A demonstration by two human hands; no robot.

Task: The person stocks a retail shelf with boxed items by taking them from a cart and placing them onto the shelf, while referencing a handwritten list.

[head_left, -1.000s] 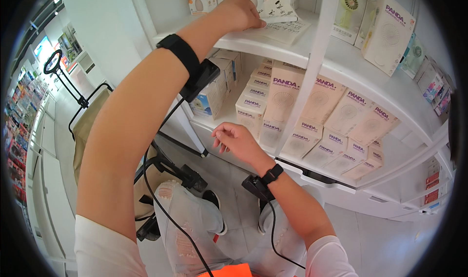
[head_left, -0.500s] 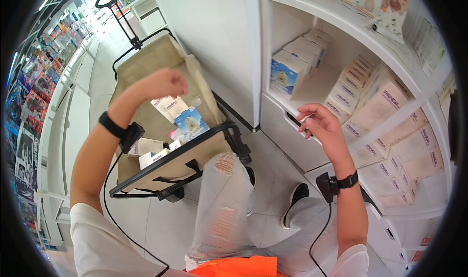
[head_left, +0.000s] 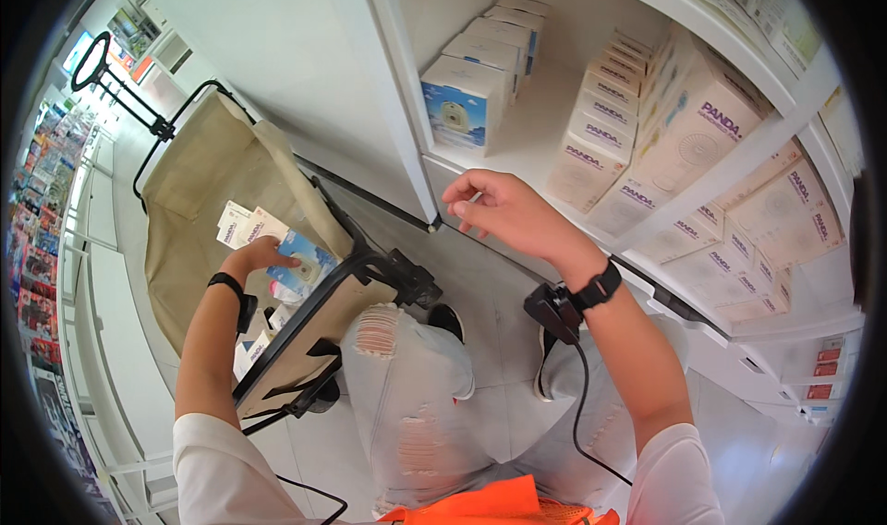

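My left hand (head_left: 261, 253) reaches into the beige fabric cart (head_left: 189, 146). Its fingers and thumb are closed on a blue-and-white box (head_left: 309, 264) with a camera-shaped gadget printed on it. Beside that hand, white boxes (head_left: 236, 222) stick up in the cart, and more small white boxes (head_left: 249, 354) lie near its close wall. My right hand (head_left: 504, 209) hangs in the air before the white shelf unit (head_left: 545, 109). Its fingers are loosely bent and apart, holding nothing.
On the shelf stand a row of blue-and-white boxes (head_left: 462, 105) and a row of white boxes (head_left: 591, 156). Larger white cartons (head_left: 707, 109) sit to their right. The cart's black handle (head_left: 92, 59) rises at the far left. Packed display racks (head_left: 37, 239) line the left side.
My left hand has come down into the cart and closed on the blue-and-white box. The right hand has swung inward, to the left. The whole view has turned toward the shelf.
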